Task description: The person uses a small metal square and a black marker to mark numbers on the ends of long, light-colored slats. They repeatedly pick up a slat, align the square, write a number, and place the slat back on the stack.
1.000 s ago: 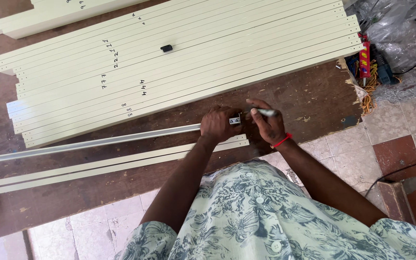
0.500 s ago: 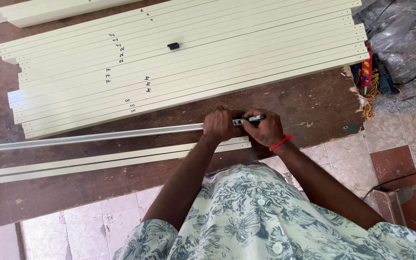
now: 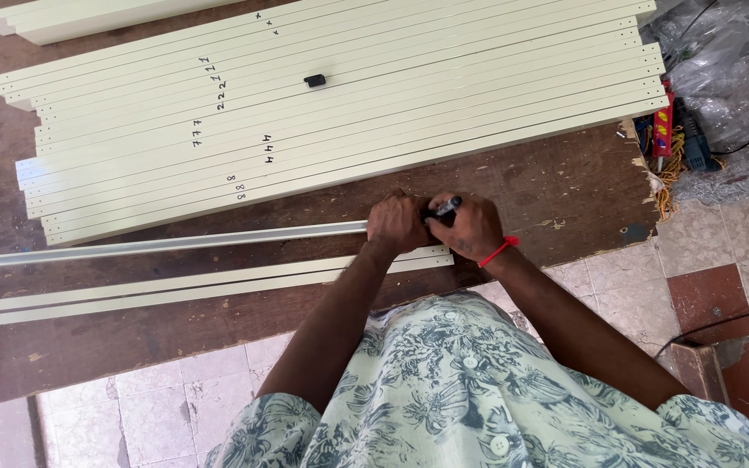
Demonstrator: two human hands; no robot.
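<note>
My left hand (image 3: 397, 223) grips the right end of a long grey metal rail (image 3: 166, 244) lying on the brown workbench (image 3: 565, 186). My right hand (image 3: 472, 227), with a red band on the wrist, holds a black marker (image 3: 445, 207) whose tip points at the rail's end, just beside my left hand. Two cream strips (image 3: 175, 284) lie side by side in front of the rail, nearer to me.
A wide stack of cream slats (image 3: 374, 113) with handwritten marks covers the far part of the bench; a small black cap (image 3: 315, 81) rests on it. Past the bench's right edge are a red tool (image 3: 661, 130), plastic sheeting (image 3: 730, 61) and a tiled floor (image 3: 713, 251).
My right hand has come left with the marker until it meets my left hand at the rail's end. The left hand stays on the rail.
</note>
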